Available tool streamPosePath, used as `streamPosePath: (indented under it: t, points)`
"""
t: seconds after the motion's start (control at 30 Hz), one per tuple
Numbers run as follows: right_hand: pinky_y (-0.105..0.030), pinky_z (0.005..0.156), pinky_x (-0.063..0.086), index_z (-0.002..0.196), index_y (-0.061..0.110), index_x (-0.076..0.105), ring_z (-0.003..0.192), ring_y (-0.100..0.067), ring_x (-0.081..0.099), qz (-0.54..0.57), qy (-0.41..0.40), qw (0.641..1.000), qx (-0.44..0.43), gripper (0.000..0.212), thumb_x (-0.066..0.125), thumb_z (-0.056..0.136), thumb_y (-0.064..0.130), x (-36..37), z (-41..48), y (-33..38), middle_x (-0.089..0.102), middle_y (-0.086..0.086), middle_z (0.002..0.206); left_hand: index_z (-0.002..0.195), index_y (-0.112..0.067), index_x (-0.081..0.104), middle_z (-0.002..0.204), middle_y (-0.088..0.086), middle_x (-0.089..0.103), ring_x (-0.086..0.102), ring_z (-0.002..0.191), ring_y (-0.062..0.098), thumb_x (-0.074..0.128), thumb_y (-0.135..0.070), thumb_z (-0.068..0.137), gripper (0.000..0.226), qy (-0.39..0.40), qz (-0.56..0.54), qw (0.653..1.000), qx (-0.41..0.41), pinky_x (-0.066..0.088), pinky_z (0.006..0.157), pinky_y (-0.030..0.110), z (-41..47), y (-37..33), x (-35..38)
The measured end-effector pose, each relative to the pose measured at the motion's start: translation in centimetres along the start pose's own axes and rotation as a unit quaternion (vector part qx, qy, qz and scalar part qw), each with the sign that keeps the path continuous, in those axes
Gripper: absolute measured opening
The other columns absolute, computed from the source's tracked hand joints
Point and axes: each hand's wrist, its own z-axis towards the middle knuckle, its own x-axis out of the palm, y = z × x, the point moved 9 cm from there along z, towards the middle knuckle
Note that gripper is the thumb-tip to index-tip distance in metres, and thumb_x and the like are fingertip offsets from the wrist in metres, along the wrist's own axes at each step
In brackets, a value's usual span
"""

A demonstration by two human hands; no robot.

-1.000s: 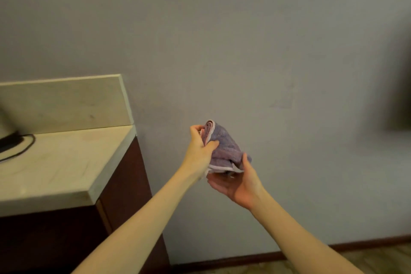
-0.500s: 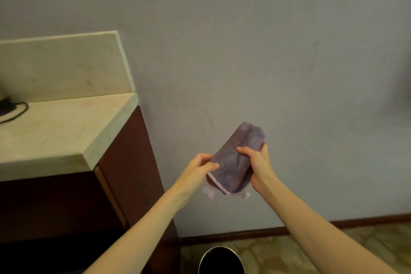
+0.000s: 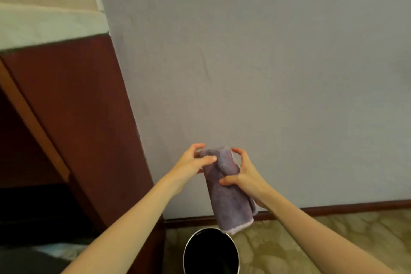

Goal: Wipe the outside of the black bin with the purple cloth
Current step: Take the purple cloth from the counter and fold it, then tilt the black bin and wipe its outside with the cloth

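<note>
A purple cloth (image 3: 229,198) with a pale edge hangs folded in front of the wall. My left hand (image 3: 191,162) pinches its top left corner. My right hand (image 3: 242,176) grips its upper right side, thumb across the front. Below the cloth stands the black bin (image 3: 211,251), round with a shiny rim, its open top facing me at the bottom edge of the view. The cloth's lower end hangs just over the bin's far rim. Neither hand touches the bin.
A dark red-brown cabinet (image 3: 84,122) with a pale stone top (image 3: 49,24) stands at the left, right beside the bin. A grey wall (image 3: 266,62) with a dark skirting board (image 3: 344,209) is behind. Patterned yellowish floor (image 3: 311,244) lies to the right.
The view has tilted down, bringing the bin further into sight. The cloth has unrolled and now hangs longer between both hands, which have come lower toward the bin.
</note>
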Motion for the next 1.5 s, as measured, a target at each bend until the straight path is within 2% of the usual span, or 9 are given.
streamPosePath:
  t: [0.2,0.37,0.67,0.9,1.07,1.17,1.27,1.37,1.5]
  points:
    - [-0.038,0.088,0.051,0.134,0.026,0.031,0.1,-0.023,0.062,-0.061,0.019,0.998,-0.004,0.1,0.082,0.049,0.009,1.8,2.9,-9.5,0.063,-0.012,0.108,0.11,-0.01,0.059,0.106,0.004,0.065,0.06,0.102,0.017,0.068,-0.015,0.081,0.031,0.057,-0.014,0.997,-0.054,0.049,0.081,0.035,3.1,10.1,1.7]
    - [-0.03,0.077,0.051,0.12,0.024,0.038,0.091,-0.02,0.062,-0.077,0.016,0.997,-0.006,0.084,0.082,0.053,-0.003,3.2,4.0,-17.7,0.063,-0.008,0.101,0.097,-0.019,0.054,0.097,0.003,0.062,0.058,0.091,0.014,0.068,-0.004,0.079,0.027,0.091,0.03,0.995,-0.018,0.046,0.077,0.03,5.1,17.5,3.3]
    - [-0.026,0.075,0.051,0.117,0.02,0.044,0.091,-0.016,0.062,-0.061,0.0,0.998,0.005,0.076,0.084,0.055,0.003,4.5,4.0,-29.5,0.063,-0.007,0.104,0.102,0.006,0.061,0.088,0.013,0.061,0.055,0.083,0.017,0.065,0.0,0.081,0.022,-0.028,0.082,0.992,0.092,0.043,0.066,0.015,6.2,27.5,5.0]
    - [-0.033,0.083,0.055,0.107,0.01,0.065,0.09,-0.019,0.068,-0.02,0.052,0.998,0.022,0.045,0.08,0.065,0.008,5.3,1.6,-34.7,0.072,-0.007,0.1,0.079,-0.014,0.061,0.077,0.005,0.062,0.057,0.074,0.015,0.059,0.007,0.08,0.022,-0.057,-0.052,0.992,0.102,0.046,0.073,0.026,5.8,33.0,6.9]
    - [-0.024,0.062,0.054,0.081,0.008,0.074,0.074,-0.016,0.07,0.063,-0.018,0.997,0.037,0.017,0.075,0.064,0.007,2.6,-1.3,-39.3,0.074,-0.004,0.078,0.117,-0.008,0.048,0.106,0.005,0.061,0.06,0.086,0.01,0.06,-0.006,0.087,0.032,-0.012,-0.088,0.994,0.063,0.05,0.074,0.022,5.6,38.6,10.5]
    - [-0.028,0.06,0.056,0.078,0.004,0.074,0.072,-0.025,0.069,0.163,-0.12,0.977,0.066,0.014,0.072,0.064,0.006,-0.3,-3.5,-44.6,0.074,-0.013,0.078,0.134,-0.008,0.034,0.123,0.002,0.057,0.057,0.103,0.014,0.059,-0.022,0.089,0.053,0.021,0.049,0.998,0.021,0.047,0.092,0.032,4.9,43.9,13.0]
    - [-0.032,0.06,0.055,0.083,-0.001,0.072,0.067,-0.029,0.069,0.221,-0.188,0.949,0.125,0.022,0.07,0.064,0.009,-2.4,-5.6,-50.3,0.072,-0.018,0.077,0.121,-0.018,0.051,0.117,-0.003,0.06,0.056,0.098,0.011,0.054,-0.042,0.088,0.041,0.052,0.274,0.96,0.041,0.043,0.084,0.028,3.0,48.1,14.9]
    - [-0.03,0.054,0.054,0.088,-0.003,0.069,0.062,-0.027,0.069,0.23,-0.235,0.93,0.165,0.027,0.07,0.063,0.009,-3.2,-7.3,-54.7,0.072,-0.016,0.073,0.099,-0.026,0.057,0.101,-0.001,0.063,0.061,0.091,0.022,0.038,-0.058,0.086,0.039,0.05,0.471,0.874,0.107,0.049,0.074,0.038,1.1,49.7,16.2]
    - [-0.026,0.046,0.05,0.09,-0.002,0.068,0.058,-0.022,0.069,0.209,-0.266,0.922,0.188,0.03,0.073,0.062,0.009,-2.5,-8.4,-57.8,0.073,-0.01,0.067,0.08,-0.023,0.052,0.079,0.003,0.061,0.063,0.075,0.028,0.031,-0.052,0.092,0.037,0.024,0.565,0.794,0.223,0.041,0.057,0.035,-0.9,48.8,17.4]
